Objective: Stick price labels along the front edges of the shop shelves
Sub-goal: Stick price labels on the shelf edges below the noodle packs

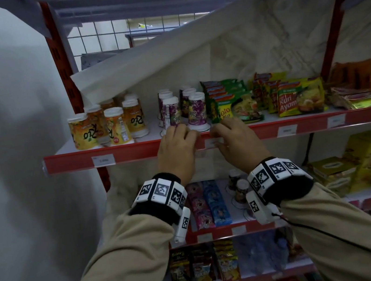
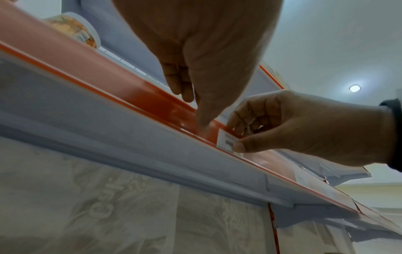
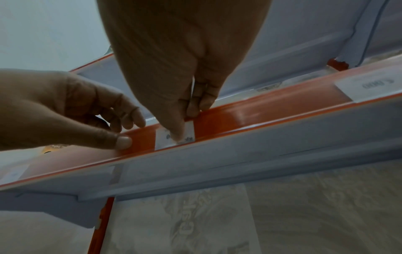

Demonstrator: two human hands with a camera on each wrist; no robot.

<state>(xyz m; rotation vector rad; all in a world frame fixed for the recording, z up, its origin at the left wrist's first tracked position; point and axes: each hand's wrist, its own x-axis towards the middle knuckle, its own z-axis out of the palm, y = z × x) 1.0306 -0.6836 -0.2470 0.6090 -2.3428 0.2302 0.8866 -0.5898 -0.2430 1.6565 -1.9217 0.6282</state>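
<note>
At the front of the upper shelf, on its red edge strip (image 1: 132,152), both hands are working one white price label (image 3: 175,135). The right hand (image 1: 238,146) is pinching the label, thumb on its face and fingers curled over the strip's top. The left hand (image 1: 176,152) is gripping the strip just beside it, thumb pressing the front. If the thumb is dragging sideways, I'd guess the label is going on crooked, or creasing, and those curled fingers look close to nudging the purple cups (image 1: 195,111) behind.

The top shelf's red edge (image 1: 132,152) carries six price labels (image 1: 103,160), and two hands (image 1: 176,152) reach it.
</note>
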